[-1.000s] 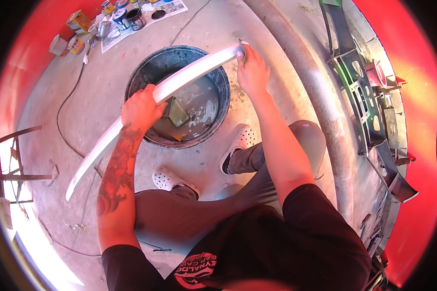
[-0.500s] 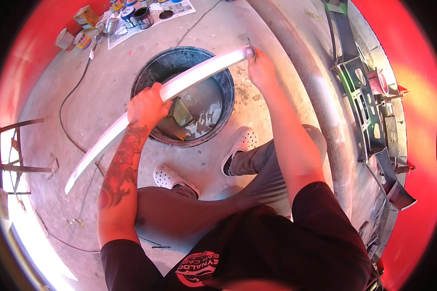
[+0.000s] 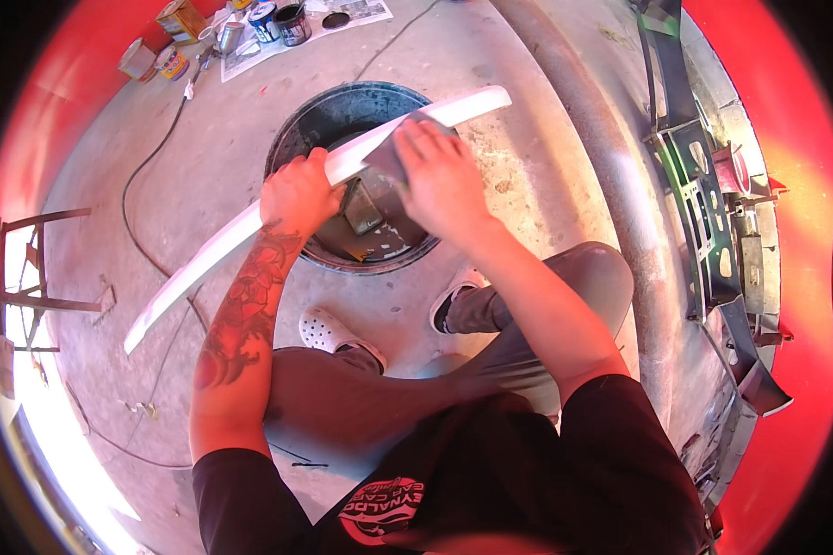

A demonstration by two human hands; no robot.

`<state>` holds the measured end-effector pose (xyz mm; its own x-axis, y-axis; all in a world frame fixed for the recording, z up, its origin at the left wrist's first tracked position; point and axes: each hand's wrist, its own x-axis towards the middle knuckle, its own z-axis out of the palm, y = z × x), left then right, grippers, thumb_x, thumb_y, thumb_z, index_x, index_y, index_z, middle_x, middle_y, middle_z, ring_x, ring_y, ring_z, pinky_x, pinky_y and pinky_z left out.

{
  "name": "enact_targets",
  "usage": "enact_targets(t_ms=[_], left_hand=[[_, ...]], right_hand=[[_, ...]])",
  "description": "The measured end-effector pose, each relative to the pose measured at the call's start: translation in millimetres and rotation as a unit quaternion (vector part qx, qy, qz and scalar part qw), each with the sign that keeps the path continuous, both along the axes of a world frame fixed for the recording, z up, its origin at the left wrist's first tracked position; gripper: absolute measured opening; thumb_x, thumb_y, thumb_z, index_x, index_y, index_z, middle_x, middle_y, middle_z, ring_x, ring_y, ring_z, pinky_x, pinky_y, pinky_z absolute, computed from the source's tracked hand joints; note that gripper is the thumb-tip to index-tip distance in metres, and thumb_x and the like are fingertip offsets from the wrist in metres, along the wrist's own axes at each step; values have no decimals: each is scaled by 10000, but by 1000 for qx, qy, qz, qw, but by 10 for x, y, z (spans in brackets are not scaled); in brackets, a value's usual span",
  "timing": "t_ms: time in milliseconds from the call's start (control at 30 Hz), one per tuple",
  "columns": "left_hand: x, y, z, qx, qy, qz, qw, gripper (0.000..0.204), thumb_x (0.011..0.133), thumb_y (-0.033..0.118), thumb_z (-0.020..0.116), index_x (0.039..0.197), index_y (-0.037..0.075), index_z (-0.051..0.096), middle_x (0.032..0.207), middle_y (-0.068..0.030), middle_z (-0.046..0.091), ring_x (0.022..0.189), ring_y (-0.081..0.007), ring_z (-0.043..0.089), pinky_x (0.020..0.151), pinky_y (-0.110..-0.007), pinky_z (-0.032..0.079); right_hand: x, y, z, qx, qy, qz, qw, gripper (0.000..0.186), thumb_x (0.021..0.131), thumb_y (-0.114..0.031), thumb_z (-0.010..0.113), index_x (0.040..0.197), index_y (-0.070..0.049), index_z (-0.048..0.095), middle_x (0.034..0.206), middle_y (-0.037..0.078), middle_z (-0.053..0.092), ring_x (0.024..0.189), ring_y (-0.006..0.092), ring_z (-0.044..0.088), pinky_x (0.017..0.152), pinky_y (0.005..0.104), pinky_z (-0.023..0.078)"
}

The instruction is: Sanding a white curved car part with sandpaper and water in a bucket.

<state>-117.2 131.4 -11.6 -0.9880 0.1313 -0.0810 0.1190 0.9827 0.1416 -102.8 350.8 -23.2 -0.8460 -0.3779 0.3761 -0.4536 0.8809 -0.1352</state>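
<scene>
A long, slightly curved white strip (image 3: 204,254), like a trim piece, lies slantwise across the black tub (image 3: 293,128) of murky water. My left hand (image 3: 298,192) is closed round the strip near its middle. Under the fingers of my right hand (image 3: 442,183), a dark grey sheet of sandpaper (image 3: 387,159) presses against the strip's right half. The strip's far right tip extends past that hand. Inside the tub, a greenish-grey block (image 3: 363,216) shows in the water below the strip, partly hidden by my hands.
Several paint cans (image 3: 292,25) and cups stand on newspaper (image 3: 370,11) at the back left. A dark hose (image 3: 130,185) runs along the concrete floor. Car body parts (image 3: 699,203) lean on the right, and a metal stand (image 3: 51,301) is at the left.
My right hand has left the strip's far right end and moved inward, with the sandpaper now against the strip. My left hand keeps its hold.
</scene>
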Motion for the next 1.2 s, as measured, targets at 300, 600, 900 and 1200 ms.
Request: enact_targets(t_ms=[300,600,900,1200], left_hand=[[16,29,-71,-8,59,-13,998,422,811,334,811,1102,100,613,952,-133,710,909,-358,721,798,-491,577],[12,-44,-174,-47,66,-22,996,408,802,354,789,1072,97,623,965,-115,714,919,-323,730,824,-463,578],[67,39,-92,-50,69,-9,996,426,796,343,812,1085,104,610,945,-120,703,913,-341,720,811,-464,579],[148,-9,-128,-54,108,-15,993,404,791,322,809,1057,103,596,942,-119,694,898,-335,713,797,-464,572]], right_hand=[[-489,910,-99,34,5,-53,998,449,924,-211,583,1327,-12,593,1397,167,597,1368,301,514,1155,478,369],[208,-301,39,-28,-9,140,990,443,893,-151,552,1317,-45,621,1387,124,612,1367,266,523,1178,544,325],[-356,537,94,66,-44,-80,994,485,906,-157,569,1384,-75,572,1450,122,560,1400,257,492,1165,599,324],[-100,50,141,7,-41,23,999,467,860,-139,604,1325,-93,596,1389,91,592,1378,245,506,1158,611,337]])
